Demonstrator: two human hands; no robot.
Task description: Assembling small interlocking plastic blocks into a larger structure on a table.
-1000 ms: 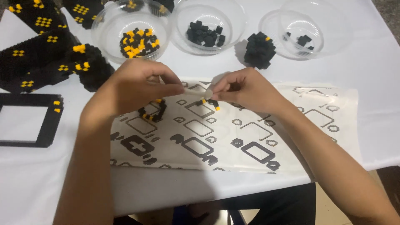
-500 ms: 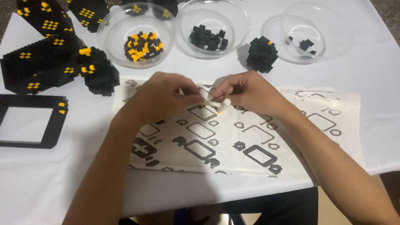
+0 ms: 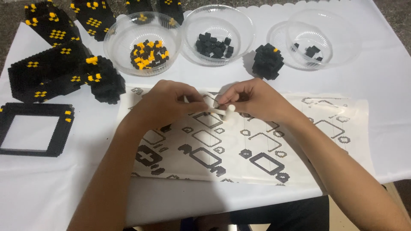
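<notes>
A small white tool (image 3: 223, 111) lay left-to-right between both hands, the left hand (image 3: 169, 105) and right hand (image 3: 252, 99) each pinching an end.

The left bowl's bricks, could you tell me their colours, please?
Black and yellow, mixed, in the left bowl; head view.

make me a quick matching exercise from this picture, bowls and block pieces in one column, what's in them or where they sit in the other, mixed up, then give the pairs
Column one
1. left clear bowl
2. middle clear bowl
3. right clear bowl
4. flat black square frame

Column two
A. only a few black pieces
B. a mix of black and yellow pieces
C. lies on the white cloth at the far left, beside the instruction sheet
D. a heap of black pieces alone

Pairs: 1-B, 2-D, 3-A, 4-C
</notes>
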